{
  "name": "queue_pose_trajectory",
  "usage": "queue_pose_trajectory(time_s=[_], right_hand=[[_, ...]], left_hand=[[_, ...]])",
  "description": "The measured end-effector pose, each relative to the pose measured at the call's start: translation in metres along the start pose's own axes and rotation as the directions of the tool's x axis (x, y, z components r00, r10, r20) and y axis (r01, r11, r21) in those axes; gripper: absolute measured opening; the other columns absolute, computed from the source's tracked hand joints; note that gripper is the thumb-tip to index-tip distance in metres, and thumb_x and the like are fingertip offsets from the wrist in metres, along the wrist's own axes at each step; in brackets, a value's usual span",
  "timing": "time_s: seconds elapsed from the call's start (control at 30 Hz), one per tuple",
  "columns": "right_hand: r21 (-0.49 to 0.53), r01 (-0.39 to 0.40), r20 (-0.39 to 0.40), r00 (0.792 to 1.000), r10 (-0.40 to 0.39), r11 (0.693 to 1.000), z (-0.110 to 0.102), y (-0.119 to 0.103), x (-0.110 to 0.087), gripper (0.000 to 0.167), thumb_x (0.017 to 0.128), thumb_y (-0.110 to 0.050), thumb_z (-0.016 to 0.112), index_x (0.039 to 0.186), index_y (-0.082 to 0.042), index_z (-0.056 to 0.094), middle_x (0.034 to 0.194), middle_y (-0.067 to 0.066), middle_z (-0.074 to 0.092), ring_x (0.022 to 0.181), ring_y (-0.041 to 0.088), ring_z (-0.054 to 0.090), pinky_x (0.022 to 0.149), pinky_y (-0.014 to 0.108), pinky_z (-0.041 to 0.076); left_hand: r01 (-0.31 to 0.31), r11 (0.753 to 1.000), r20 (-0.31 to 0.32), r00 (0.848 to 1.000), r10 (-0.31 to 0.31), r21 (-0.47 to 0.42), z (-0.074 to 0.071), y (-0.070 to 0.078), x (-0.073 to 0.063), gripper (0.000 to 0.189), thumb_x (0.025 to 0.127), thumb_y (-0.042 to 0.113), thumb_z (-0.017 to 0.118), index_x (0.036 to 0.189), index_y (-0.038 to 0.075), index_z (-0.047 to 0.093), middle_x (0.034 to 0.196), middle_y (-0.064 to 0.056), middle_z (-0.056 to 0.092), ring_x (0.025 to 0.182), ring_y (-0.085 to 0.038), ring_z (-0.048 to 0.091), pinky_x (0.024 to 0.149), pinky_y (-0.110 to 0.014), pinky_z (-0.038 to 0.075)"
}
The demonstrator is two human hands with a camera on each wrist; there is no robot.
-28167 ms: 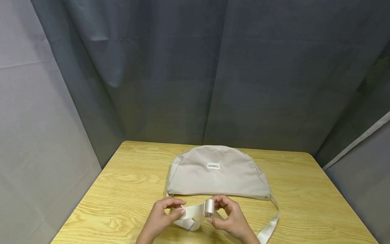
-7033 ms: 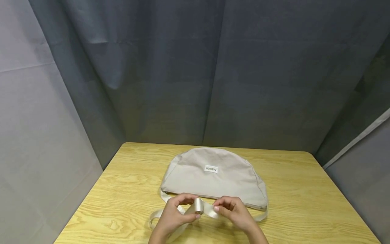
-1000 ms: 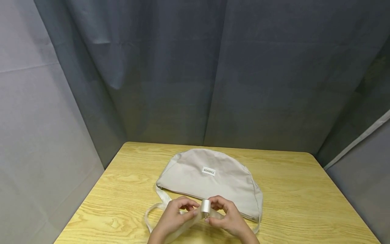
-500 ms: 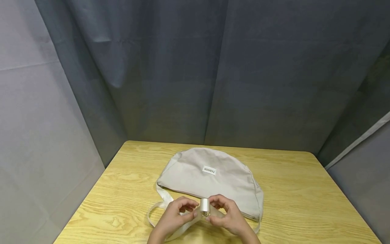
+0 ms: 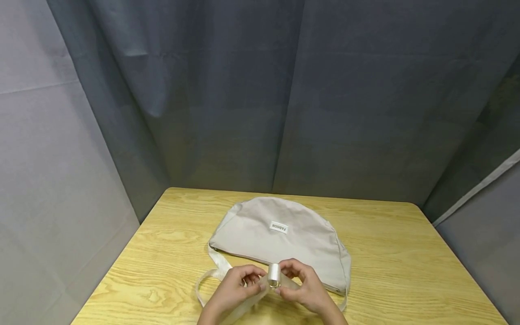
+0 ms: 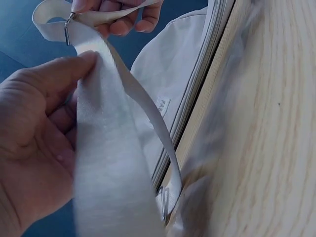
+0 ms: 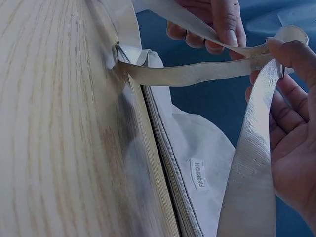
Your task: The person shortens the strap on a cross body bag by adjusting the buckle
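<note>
A beige shoulder bag (image 5: 280, 239) with a white FASHION label (image 5: 279, 227) lies on the table, its zipper edge towards me. Between my hands the pale webbing strap (image 5: 274, 271) stands up in a small loop at a metal slide buckle (image 6: 69, 29). My left hand (image 5: 235, 287) pinches the strap between thumb and fingers, just left of the loop. On the other side, my right hand (image 5: 304, 287) pinches the strap by the buckle; in the right wrist view its thumb lies over the webbing. Another metal fitting (image 6: 163, 202) shows where the strap meets the bag's end.
A wood-grain table (image 5: 162, 262) carries the bag. More strap (image 5: 203, 289) curls on the table beside my left wrist. Dark curtains (image 5: 223, 99) stand behind the table, with a pale grey panel (image 5: 53, 180) at the left.
Since the earliest frame, the bag has shifted slightly left and turned, and slack strap now lies on the left instead of the right. Over the last second, the hands and loop have barely moved.
</note>
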State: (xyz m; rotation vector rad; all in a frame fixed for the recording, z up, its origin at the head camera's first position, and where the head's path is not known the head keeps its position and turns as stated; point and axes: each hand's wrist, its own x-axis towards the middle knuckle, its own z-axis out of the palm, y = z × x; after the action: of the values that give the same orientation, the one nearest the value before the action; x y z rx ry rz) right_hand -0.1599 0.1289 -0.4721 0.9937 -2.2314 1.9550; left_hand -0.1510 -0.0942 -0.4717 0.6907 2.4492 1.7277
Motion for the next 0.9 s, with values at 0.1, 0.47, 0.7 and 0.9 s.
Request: queue_pose_trajectory(time_s=[0.1,0.47,0.7,0.9], right_hand=[[0.0,-0.005,-0.004,1.0,0.005,1.0,0.0,0.0,0.0,0.037,0.072,0.0,0.075,0.105,-0.007,0.06,0.084,0.003,0.065,0.076,0.025,0.057,0.07,0.034,0.045],[-0.031,0.005,-0.044,0.999,-0.006,0.999,-0.002,0.004,-0.001,0.039,0.07,0.003,0.077,0.105,-0.006,0.061,0.083,0.004,0.064,0.074,0.02,0.058,0.069,0.031,0.046],[-0.045,0.013,-0.084,0.996,-0.017,0.999,-0.005,0.006,-0.002,0.043,0.066,0.008,0.077,0.105,-0.003,0.061,0.082,0.008,0.064,0.073,0.017,0.058,0.065,0.029,0.046],[-0.031,0.003,-0.094,0.996,-0.006,1.0,-0.007,0.001,-0.003,0.044,0.066,0.006,0.077,0.106,-0.002,0.061,0.087,0.011,0.063,0.075,0.014,0.055,0.066,0.028,0.045]], left_hand=[[-0.018,1.0,-0.019,1.0,0.018,0.012,-0.003,-0.004,-0.002,0.014,0.084,0.015,0.069,0.098,0.011,0.069,0.08,0.006,0.063,0.069,-0.006,0.054,0.061,-0.024,0.046],[0.055,0.998,-0.104,0.993,-0.051,0.039,-0.029,0.028,-0.017,0.013,0.085,0.01,0.067,0.096,0.004,0.069,0.09,-0.005,0.064,0.076,-0.017,0.056,0.069,-0.028,0.047],[0.088,0.995,-0.181,0.98,-0.078,0.051,-0.041,0.03,-0.025,0.012,0.083,0.006,0.068,0.095,0.004,0.069,0.084,-0.006,0.061,0.075,-0.017,0.056,0.069,-0.028,0.047],[0.077,0.991,-0.252,0.967,-0.046,0.114,-0.046,0.005,-0.027,0.012,0.081,0.006,0.07,0.093,0.01,0.071,0.083,-0.004,0.063,0.074,-0.014,0.057,0.068,-0.027,0.048]])
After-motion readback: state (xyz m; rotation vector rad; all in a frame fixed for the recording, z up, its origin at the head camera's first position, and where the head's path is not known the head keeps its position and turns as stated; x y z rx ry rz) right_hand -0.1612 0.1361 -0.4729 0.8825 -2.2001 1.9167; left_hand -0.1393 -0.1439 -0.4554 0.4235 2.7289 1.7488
